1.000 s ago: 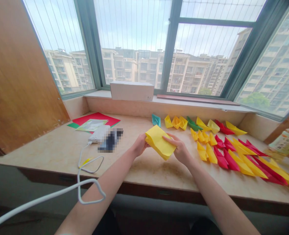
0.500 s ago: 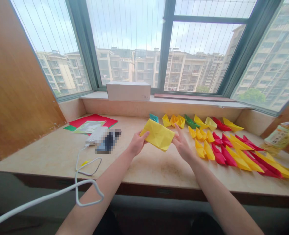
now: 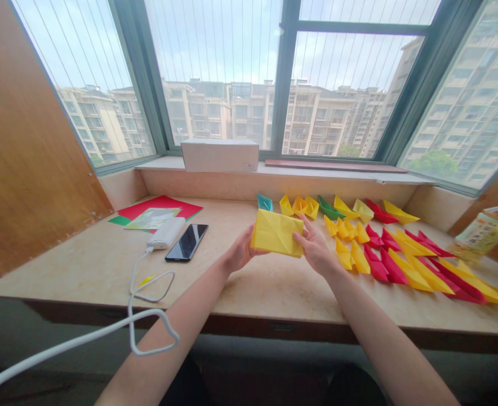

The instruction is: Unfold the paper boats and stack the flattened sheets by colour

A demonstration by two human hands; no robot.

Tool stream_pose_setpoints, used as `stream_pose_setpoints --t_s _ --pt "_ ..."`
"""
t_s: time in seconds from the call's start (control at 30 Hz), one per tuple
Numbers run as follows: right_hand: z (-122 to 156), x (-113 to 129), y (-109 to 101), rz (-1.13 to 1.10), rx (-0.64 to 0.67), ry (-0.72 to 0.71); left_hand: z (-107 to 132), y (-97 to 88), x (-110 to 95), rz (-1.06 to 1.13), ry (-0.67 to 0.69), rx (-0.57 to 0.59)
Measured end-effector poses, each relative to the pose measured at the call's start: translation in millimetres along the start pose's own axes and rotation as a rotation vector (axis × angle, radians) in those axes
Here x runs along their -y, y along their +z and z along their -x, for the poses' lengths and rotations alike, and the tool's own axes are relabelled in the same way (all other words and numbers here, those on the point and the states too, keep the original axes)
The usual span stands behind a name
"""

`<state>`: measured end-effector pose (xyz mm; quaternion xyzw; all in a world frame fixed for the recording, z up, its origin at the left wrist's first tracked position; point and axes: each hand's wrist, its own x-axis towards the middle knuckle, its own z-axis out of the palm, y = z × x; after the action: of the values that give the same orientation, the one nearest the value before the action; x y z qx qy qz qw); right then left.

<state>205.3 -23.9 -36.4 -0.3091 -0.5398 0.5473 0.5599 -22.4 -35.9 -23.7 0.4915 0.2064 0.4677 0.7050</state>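
A folded yellow paper (image 3: 276,233) is held up above the stone counter (image 3: 274,287) between both hands. My left hand (image 3: 241,251) grips its left edge from behind, fingers closed on it. My right hand (image 3: 315,250) pinches its right edge with thumb and fingers. The paper shows diagonal creases and faces me almost flat. Behind it stands a small teal folded paper boat (image 3: 265,202).
Rows of yellow, red and green folded paper boats (image 3: 384,251) cover the counter to the right. A phone (image 3: 187,242), a white power bank (image 3: 166,233) with a cable (image 3: 139,304), and flat coloured sheets (image 3: 158,212) lie left. A white box (image 3: 219,155) sits on the sill; a bottle (image 3: 483,234) stands far right.
The yellow paper has been turned from a tilted slant to nearly upright and flat toward me. Both hands shifted their hold along its edges and rose slightly.
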Motion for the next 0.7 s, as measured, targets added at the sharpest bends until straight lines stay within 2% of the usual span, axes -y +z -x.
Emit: stream_pose_setpoints --t_s 0.13,0.47,0.63,0.7 --pt "1.8 1.0 0.4 0.052 0.063 0.019 0.4 -2.6 0.9 0.021 -0.034 0.004" --pt "4.3 8.4 8.0 0.139 0.024 -0.029 -1.0 2.1 4.0 -0.132 0.020 -0.047" --pt "6.2 6.7 8.2 0.278 0.045 0.037 -5.8 -1.7 4.7 -0.210 0.055 -0.098" --pt "6.3 6.8 8.0 0.272 0.027 0.021 -6.6 -2.6 5.9 -0.223 0.055 -0.105"
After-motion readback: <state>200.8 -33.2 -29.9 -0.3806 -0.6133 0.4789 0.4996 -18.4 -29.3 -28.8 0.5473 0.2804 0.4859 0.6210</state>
